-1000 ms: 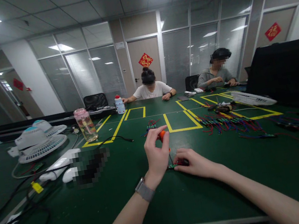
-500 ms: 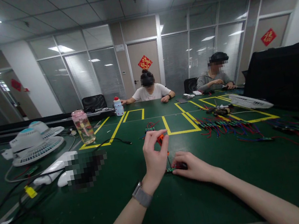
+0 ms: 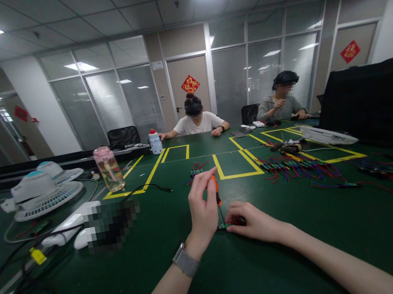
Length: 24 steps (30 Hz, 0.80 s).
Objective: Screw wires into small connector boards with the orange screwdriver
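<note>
My left hand [image 3: 203, 210] pinches the orange handle of a small screwdriver [image 3: 216, 188], held upright with its tip down on a small green circuit board [image 3: 224, 225] on the green table [image 3: 241, 271]. My right hand [image 3: 251, 218] presses on that board with closed fingers, holding it flat. A watch sits on my left wrist.
Wired boards [image 3: 294, 165] lie spread at right, a few more [image 3: 195, 170] ahead. A pink bottle [image 3: 108, 168], two white fans [image 3: 42, 192], white devices and black cables lie at left. A black cover [image 3: 374, 100] stands at right. Two people sit at the far edge.
My left fingers have shifted on the screwdriver handle, the thumb and forefinger turned a little. The view has tilted slightly; the right hand stays on the board.
</note>
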Available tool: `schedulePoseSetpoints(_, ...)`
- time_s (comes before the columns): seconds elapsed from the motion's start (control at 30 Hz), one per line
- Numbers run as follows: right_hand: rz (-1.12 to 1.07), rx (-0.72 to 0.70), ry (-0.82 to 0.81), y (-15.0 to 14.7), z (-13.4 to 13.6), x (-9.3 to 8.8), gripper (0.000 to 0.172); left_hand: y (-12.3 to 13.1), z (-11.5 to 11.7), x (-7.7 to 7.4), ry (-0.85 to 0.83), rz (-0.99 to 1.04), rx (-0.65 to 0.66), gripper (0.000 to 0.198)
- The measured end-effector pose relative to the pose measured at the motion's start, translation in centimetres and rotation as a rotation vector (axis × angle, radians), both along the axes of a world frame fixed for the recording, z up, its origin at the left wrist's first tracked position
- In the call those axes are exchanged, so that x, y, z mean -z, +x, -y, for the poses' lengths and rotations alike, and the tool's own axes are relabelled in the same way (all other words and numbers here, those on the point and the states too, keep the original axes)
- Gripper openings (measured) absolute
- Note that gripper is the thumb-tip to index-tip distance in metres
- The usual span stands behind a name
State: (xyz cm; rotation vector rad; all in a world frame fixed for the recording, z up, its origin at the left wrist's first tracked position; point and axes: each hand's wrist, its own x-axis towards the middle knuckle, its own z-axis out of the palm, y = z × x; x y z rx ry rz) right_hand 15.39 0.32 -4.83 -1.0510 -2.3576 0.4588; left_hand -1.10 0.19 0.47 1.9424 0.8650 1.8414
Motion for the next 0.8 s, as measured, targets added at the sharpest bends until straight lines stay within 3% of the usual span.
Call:
schedulePoseSetpoints(0.1,0.002,0.005,-0.004,0.0,0.0,0.0,0.009,0.0,-0.1,0.1,-0.034,0.017,0.04,0.028)
schedulePoseSetpoints(0.27,0.002,0.009,0.001,-0.1,0.0,-0.2,0.008,-0.1,-0.3,0.1,0.022,-0.001,-0.088,0.017)
schedulePoseSetpoints(0.47,-0.006,0.007,0.015,0.0,-0.2,0.2,0.009,0.0,-0.2,0.1,-0.026,0.003,0.071,0.029)
schedulePoseSetpoints(0.6,-0.037,-0.017,0.009,0.2,-0.5,0.2,0.009,0.1,-0.1,0.0,0.048,-0.024,-0.048,0.017)
schedulePoseSetpoints(0.7,-0.142,-0.015,0.108,-0.1,0.3,-1.6,0.013,0.1,0.0,-0.1,0.035,-0.022,-0.033,0.022)
schedulePoseSetpoints(0.8,-0.306,-0.041,0.348,-0.9,3.2,-4.6,0.02,0.2,-0.1,-0.1,0.004,-0.018,0.014,0.025)
